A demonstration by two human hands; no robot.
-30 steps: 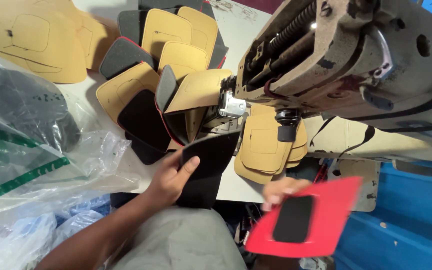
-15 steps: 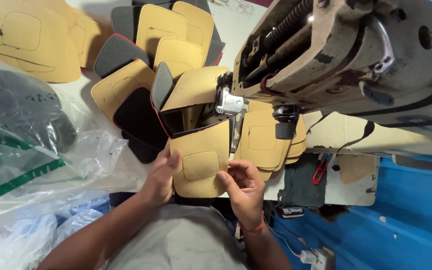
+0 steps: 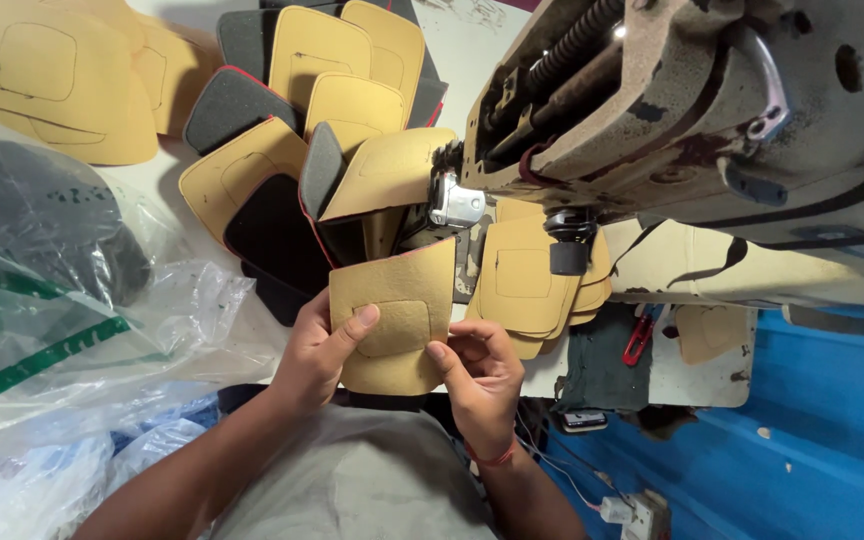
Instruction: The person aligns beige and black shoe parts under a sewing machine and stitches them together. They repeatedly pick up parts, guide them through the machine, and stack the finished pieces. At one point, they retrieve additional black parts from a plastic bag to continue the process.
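Both hands, left (image 3: pixel 314 352) and right (image 3: pixel 480 374), pinch 1 tan, suede-like rounded panel (image 3: pixel 392 315) with a stitched patch, below the worn sewing machine (image 3: pixel 692 120).

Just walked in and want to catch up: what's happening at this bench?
A person holds a tan padded panel with both hands, left hand at its left edge, right hand at its lower right corner. It sits just in front of an industrial sewing machine. Similar tan and black pieces lie fanned out behind.
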